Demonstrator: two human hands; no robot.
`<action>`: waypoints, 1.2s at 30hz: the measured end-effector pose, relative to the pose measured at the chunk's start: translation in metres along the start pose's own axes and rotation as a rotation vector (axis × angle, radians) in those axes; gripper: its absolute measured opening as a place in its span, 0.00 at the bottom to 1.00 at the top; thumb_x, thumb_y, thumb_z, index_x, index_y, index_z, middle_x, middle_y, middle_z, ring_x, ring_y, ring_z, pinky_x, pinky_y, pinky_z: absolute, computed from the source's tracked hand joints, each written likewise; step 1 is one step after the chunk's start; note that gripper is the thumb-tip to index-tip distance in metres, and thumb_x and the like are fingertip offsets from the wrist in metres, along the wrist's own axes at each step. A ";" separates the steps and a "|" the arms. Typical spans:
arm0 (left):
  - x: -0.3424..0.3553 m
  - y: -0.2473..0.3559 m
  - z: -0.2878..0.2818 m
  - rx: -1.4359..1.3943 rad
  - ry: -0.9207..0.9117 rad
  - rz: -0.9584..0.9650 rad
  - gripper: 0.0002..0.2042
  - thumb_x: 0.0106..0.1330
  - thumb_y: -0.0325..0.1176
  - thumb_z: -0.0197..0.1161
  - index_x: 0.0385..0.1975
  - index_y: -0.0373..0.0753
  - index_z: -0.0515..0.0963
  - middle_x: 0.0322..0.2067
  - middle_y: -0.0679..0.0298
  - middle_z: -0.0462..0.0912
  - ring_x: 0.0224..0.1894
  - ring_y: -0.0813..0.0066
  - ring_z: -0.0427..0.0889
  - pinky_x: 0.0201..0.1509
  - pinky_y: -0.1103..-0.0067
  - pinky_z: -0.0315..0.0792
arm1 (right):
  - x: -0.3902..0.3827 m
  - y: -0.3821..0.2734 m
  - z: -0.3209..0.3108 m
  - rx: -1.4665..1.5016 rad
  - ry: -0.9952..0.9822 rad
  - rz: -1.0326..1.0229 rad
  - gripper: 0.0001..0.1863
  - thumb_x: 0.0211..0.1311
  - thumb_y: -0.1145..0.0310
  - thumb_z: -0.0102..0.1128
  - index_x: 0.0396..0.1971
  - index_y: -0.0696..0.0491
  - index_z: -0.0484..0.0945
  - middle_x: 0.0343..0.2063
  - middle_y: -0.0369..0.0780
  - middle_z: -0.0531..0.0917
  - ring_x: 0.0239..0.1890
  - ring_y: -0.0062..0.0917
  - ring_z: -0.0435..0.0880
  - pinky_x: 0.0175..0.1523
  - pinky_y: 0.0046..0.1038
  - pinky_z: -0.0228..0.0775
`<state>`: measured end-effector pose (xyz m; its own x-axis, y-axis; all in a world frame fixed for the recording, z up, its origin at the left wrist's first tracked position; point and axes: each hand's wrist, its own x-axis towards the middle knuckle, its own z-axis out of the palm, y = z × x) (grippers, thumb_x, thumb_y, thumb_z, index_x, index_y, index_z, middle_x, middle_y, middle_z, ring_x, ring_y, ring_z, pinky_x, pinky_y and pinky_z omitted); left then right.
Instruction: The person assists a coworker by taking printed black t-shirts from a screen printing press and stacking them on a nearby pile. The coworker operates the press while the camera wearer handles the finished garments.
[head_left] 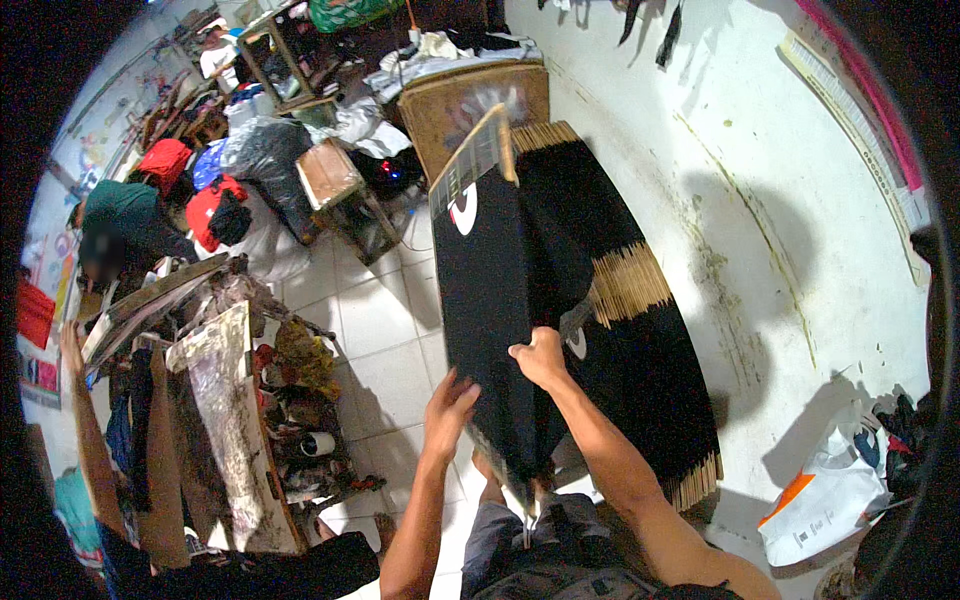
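A long board (pixel 503 150) with a light wooden edge and a clear panel at its far end slants up in front of me, draped in black cloth (pixel 480 300) with a white print near the top. My right hand (pixel 540 357) is closed on a fold of the black cloth, thumb toward the left. At the cloth's left edge is my left hand (pixel 452 413), its thumb and fingers apart; part of it touches the edge. Under and beyond the right hand lies a tall stack of thin boards (pixel 632 285) with more black cloth over them.
Right of the stack rises a stained white wall (pixel 740 200). A white plastic bag (pixel 820 510) sits at lower right. On the left stand a worn work table (pixel 215 400), a wooden stool (pixel 330 175) and bundled bags. A co-worker's arm (pixel 90 430) and a person in green (pixel 120 212) are there.
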<state>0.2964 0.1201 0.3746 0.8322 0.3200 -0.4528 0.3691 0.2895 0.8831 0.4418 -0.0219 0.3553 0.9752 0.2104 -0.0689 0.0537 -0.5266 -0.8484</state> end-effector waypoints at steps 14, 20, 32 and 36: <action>0.123 -0.156 0.156 0.687 -0.135 0.071 0.36 0.46 0.31 0.55 0.55 0.17 0.51 0.30 0.36 0.76 0.36 0.44 0.77 0.42 0.65 0.72 | -0.088 0.242 0.020 -0.278 -0.006 0.081 0.09 0.44 0.64 0.58 0.26 0.51 0.77 0.17 0.45 0.78 0.22 0.41 0.79 0.27 0.38 0.70; 0.118 -0.193 0.167 0.755 -0.388 0.101 0.38 0.50 0.35 0.59 0.62 0.35 0.48 0.38 0.46 0.77 0.41 0.48 0.77 0.45 0.66 0.72 | -0.091 0.293 -0.010 -0.472 -0.024 0.183 0.10 0.45 0.65 0.57 0.17 0.57 0.71 0.18 0.45 0.77 0.21 0.34 0.77 0.27 0.31 0.66; 0.040 -0.321 0.053 0.957 -0.572 -0.282 0.35 0.50 0.37 0.65 0.55 0.26 0.58 0.44 0.46 0.75 0.46 0.60 0.76 0.47 0.73 0.71 | -0.114 0.361 -0.043 -0.881 -0.067 0.351 0.09 0.52 0.67 0.55 0.28 0.58 0.72 0.24 0.46 0.79 0.28 0.40 0.80 0.35 0.39 0.71; 0.029 -0.334 0.046 0.859 -0.580 -0.289 0.34 0.50 0.39 0.64 0.54 0.28 0.60 0.45 0.47 0.74 0.47 0.60 0.76 0.48 0.72 0.70 | -0.112 0.362 -0.048 -0.904 0.013 0.327 0.07 0.51 0.68 0.56 0.25 0.58 0.73 0.23 0.45 0.79 0.28 0.38 0.80 0.34 0.38 0.72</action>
<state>0.2163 -0.0086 0.0727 0.6527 -0.2013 -0.7304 0.5624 -0.5171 0.6452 0.3624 -0.2757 0.0811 0.9732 -0.0659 -0.2205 -0.0815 -0.9947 -0.0625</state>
